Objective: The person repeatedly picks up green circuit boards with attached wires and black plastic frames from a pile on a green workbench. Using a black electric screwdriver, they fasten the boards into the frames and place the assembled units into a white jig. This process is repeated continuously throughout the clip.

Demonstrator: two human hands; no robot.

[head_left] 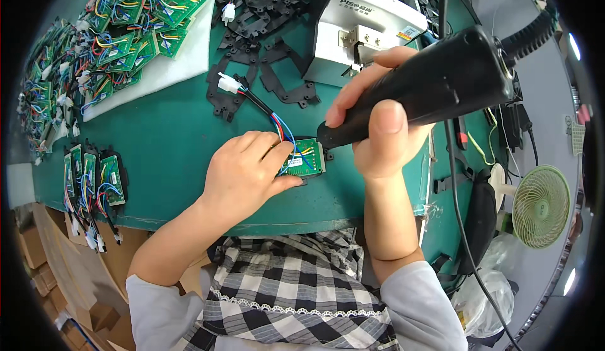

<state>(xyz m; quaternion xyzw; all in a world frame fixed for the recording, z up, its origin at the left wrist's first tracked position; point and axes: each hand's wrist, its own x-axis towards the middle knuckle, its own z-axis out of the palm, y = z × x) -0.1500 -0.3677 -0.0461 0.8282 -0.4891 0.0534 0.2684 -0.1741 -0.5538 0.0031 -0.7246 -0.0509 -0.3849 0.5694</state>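
Observation:
My left hand holds a green circuit board down on the green table, with fingers and thumb closed on its left end. A black plastic frame shows around the board's edges. Coloured wires run up from the board under my fingers to a white connector. My right hand is wrapped round a black electric screwdriver, tilted with its narrow end down at the board's upper right corner. The bit's tip is hidden from view.
Many wired circuit boards are heaped on white foam at the far left. Loose black plastic frames lie beyond the board, beside a white metal machine. Several framed boards sit at the left table edge. A cable hangs on the right, near a fan.

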